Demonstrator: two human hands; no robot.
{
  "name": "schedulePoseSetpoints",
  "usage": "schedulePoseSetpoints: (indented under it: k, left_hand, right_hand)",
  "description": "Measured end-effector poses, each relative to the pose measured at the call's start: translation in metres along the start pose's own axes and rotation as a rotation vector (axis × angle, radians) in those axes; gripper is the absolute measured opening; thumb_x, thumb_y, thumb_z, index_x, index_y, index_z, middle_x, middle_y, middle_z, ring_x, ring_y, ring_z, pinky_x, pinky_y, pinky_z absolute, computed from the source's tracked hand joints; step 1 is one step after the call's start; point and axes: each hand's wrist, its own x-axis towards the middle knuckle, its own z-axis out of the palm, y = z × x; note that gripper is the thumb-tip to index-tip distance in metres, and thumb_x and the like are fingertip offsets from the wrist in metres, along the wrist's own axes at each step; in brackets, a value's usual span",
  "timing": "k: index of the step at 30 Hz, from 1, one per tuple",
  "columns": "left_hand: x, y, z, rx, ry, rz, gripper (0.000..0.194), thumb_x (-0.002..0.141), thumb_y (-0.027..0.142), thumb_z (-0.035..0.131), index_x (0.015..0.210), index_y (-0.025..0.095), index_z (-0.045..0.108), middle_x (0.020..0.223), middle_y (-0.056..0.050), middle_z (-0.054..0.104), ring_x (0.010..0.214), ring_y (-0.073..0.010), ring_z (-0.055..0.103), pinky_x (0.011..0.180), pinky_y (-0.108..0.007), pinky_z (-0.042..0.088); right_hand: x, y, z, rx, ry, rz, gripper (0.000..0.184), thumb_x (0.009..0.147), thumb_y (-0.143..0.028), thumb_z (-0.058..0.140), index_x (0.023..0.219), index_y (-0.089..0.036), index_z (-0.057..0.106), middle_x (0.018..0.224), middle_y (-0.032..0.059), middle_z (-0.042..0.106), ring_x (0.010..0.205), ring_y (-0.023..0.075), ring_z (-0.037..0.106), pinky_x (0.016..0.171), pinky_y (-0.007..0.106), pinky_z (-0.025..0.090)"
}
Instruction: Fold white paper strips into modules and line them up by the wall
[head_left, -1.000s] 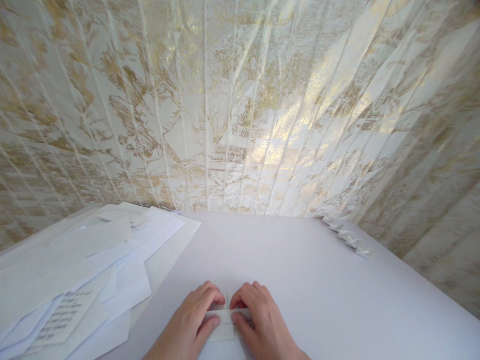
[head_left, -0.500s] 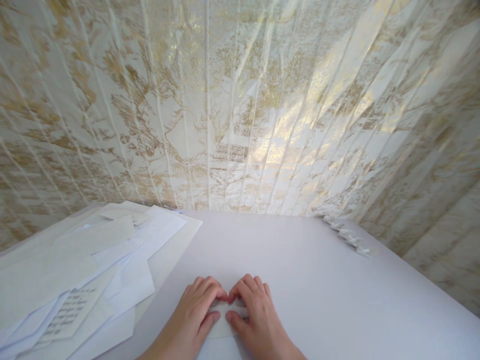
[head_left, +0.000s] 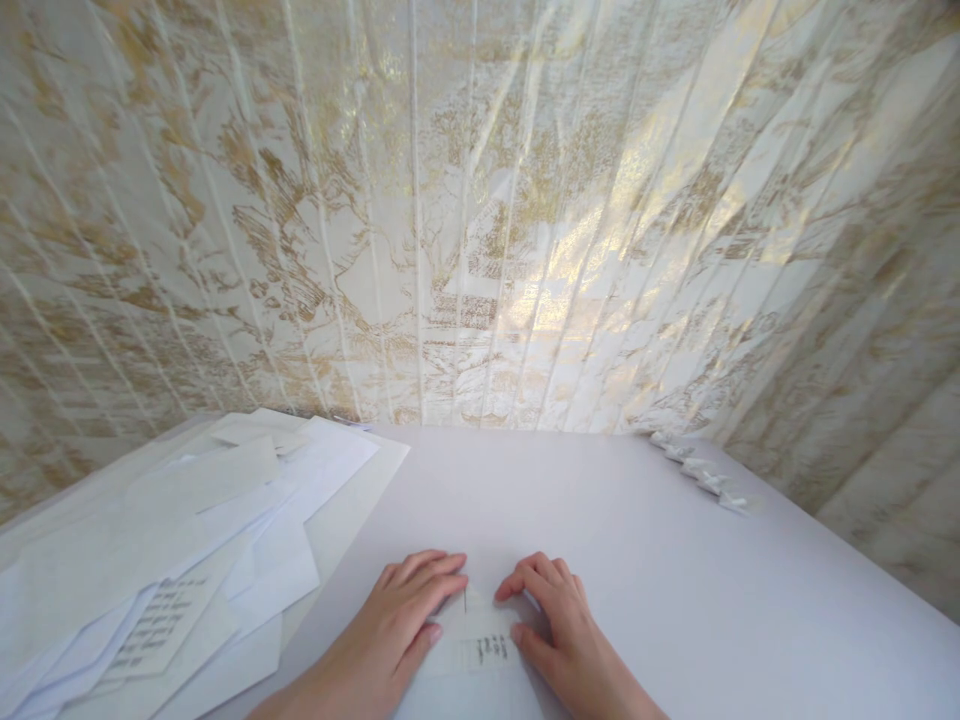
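Note:
A sheet of white paper (head_left: 469,685) lies on the table between my two hands, its top corners folded in to a point. Printed lines show on its middle right part, beside a vertical crease. My left hand (head_left: 409,610) rests on the paper's left side, fingers stretched toward the tip and thumb apart. On the other side, my right hand (head_left: 553,625) has its fingers curved and spread, with the thumb at the paper's right edge near the print. Neither hand pinches anything. The paper's lower end runs out of view.
A spread pile of loose papers (head_left: 232,545), one with printed lines, covers the table's left side. Several small folded paper pieces (head_left: 701,475) stand in a row at the back right. A white curtain with gold patterns (head_left: 465,220) hangs behind the table (head_left: 660,580).
My fingertips, close together over the paper before, have parted. My right hand moved right, and my left fingers straightened out. The paper's folded point and print now show.

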Motion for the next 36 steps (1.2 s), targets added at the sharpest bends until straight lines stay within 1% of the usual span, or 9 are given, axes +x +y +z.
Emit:
schedulePoseSetpoints:
  k: [8, 11, 14, 19, 21, 24, 27, 31, 36]
  left_hand:
    - [0.013, 0.023, 0.005, -0.040, 0.010, -0.056, 0.044, 0.074, 0.009, 0.062, 0.113, 0.028, 0.064, 0.112, -0.002, 0.061, 0.111, -0.0237, 0.050, 0.099, -0.039, 0.038]
    - [0.015, 0.028, 0.004, -0.107, 0.026, -0.117, 0.027, 0.070, 0.007, 0.061, 0.092, 0.023, 0.066, 0.094, 0.000, 0.063, 0.099, -0.0219, 0.055, 0.093, -0.036, 0.040]
    - [0.016, 0.033, 0.002, -0.258, 0.072, -0.168, 0.002, 0.084, 0.022, 0.058, 0.085, 0.021, 0.060, 0.085, 0.002, 0.062, 0.086, -0.0170, 0.057, 0.081, -0.028, 0.043]
    - [0.017, 0.039, 0.006, -0.803, 0.152, -0.193, 0.037, 0.085, 0.056, 0.059, 0.085, 0.020, 0.053, 0.076, 0.001, 0.059, 0.071, -0.0141, 0.055, 0.065, -0.025, 0.041]
    - [0.016, 0.038, 0.008, -0.768, 0.188, -0.154, 0.030, 0.086, 0.050, 0.059, 0.083, 0.021, 0.053, 0.082, 0.000, 0.061, 0.079, -0.0162, 0.057, 0.073, -0.028, 0.043]
    - [0.015, 0.033, 0.010, -0.492, 0.276, -0.104, 0.005, 0.085, 0.018, 0.051, 0.086, 0.023, 0.051, 0.100, -0.001, 0.061, 0.099, -0.0179, 0.055, 0.090, -0.032, 0.040]
    - [0.013, 0.027, 0.013, -0.147, 0.292, -0.054, 0.037, 0.071, -0.002, 0.041, 0.096, 0.025, 0.048, 0.109, -0.001, 0.057, 0.107, -0.0180, 0.051, 0.095, -0.035, 0.039]
    - [0.012, 0.020, 0.021, -0.034, 0.217, 0.002, 0.035, 0.067, -0.004, 0.047, 0.088, 0.023, 0.051, 0.100, 0.001, 0.059, 0.097, -0.0190, 0.053, 0.085, -0.033, 0.041]
    - [0.013, 0.020, 0.023, 0.071, 0.157, 0.030, 0.020, 0.078, 0.001, 0.055, 0.076, 0.020, 0.054, 0.088, 0.001, 0.064, 0.088, -0.0186, 0.054, 0.079, -0.032, 0.040]
  right_hand:
    - [0.004, -0.002, 0.005, 0.105, 0.094, -0.097, 0.040, 0.069, 0.002, 0.049, 0.099, -0.023, 0.057, 0.102, 0.0031, 0.060, 0.100, 0.0233, 0.051, 0.092, 0.040, 0.040]
    - [0.003, -0.003, 0.005, 0.236, 0.076, -0.065, 0.037, 0.071, -0.007, 0.058, 0.105, -0.023, 0.056, 0.105, 0.0037, 0.060, 0.102, 0.0235, 0.052, 0.093, 0.038, 0.041]
    - [0.003, -0.008, 0.010, 0.430, 0.016, -0.038, 0.031, 0.072, -0.021, 0.065, 0.103, -0.023, 0.057, 0.099, 0.0026, 0.059, 0.093, 0.0217, 0.054, 0.084, 0.034, 0.043]
    - [0.004, -0.019, 0.027, 0.740, -0.016, -0.051, 0.022, 0.077, -0.038, 0.065, 0.086, -0.021, 0.055, 0.079, -0.0008, 0.055, 0.073, 0.0175, 0.054, 0.067, 0.028, 0.043]
    - [0.005, -0.017, 0.025, 0.635, 0.080, -0.075, 0.014, 0.084, -0.033, 0.059, 0.082, -0.021, 0.053, 0.079, 0.0000, 0.056, 0.075, 0.0174, 0.056, 0.069, 0.028, 0.044]
    - [0.007, -0.008, 0.010, 0.137, 0.271, -0.247, 0.011, 0.084, -0.010, 0.046, 0.084, -0.022, 0.048, 0.086, 0.0024, 0.060, 0.079, 0.0178, 0.057, 0.072, 0.029, 0.043]
    - [0.009, 0.000, -0.004, -0.294, 0.244, -0.415, 0.022, 0.075, -0.001, 0.046, 0.079, -0.022, 0.047, 0.081, 0.0028, 0.060, 0.072, 0.0197, 0.050, 0.069, 0.033, 0.037]
    - [0.010, 0.001, -0.002, -0.427, 0.169, -0.438, 0.026, 0.069, 0.004, 0.049, 0.075, -0.022, 0.049, 0.077, 0.0037, 0.059, 0.070, 0.0219, 0.047, 0.066, 0.035, 0.032]
    - [0.007, -0.002, 0.000, -0.452, 0.081, -0.439, 0.033, 0.066, 0.006, 0.051, 0.083, -0.022, 0.055, 0.086, 0.0021, 0.063, 0.079, 0.0213, 0.053, 0.071, 0.034, 0.036]
